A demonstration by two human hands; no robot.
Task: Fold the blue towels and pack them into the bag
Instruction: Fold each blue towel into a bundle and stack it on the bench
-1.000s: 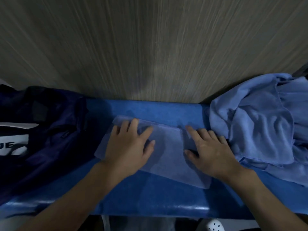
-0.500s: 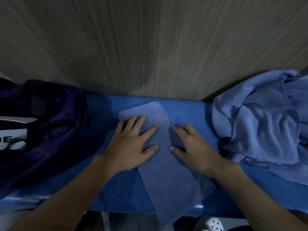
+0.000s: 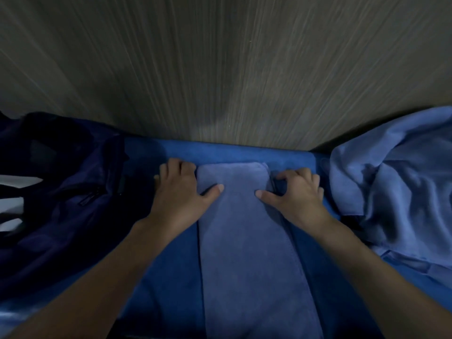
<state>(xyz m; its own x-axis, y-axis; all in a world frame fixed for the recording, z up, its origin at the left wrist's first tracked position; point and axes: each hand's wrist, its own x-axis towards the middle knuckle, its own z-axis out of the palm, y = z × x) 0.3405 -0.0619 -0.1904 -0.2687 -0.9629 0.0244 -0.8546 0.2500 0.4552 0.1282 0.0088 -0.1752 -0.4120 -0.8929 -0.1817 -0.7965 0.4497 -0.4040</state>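
A folded blue towel (image 3: 244, 241) lies as a long strip on the blue padded bench (image 3: 171, 277), running from the wall toward me and over the front edge. My left hand (image 3: 181, 192) grips its far left corner, thumb on top and fingers curled at the edge. My right hand (image 3: 296, 192) grips the far right corner the same way. A dark navy bag (image 3: 61, 192) sits at the left. A heap of unfolded blue towels (image 3: 396, 187) lies at the right.
A wood-grain wall (image 3: 220, 69) rises directly behind the bench. The bag shows white lettering patches (image 3: 14, 192) at the far left edge. A strip of bare bench lies on either side of the folded towel.
The towel has been turned from lying crosswise to lying lengthwise toward me. Both hands went from pressing flat on it to gripping its far corners near the wall.
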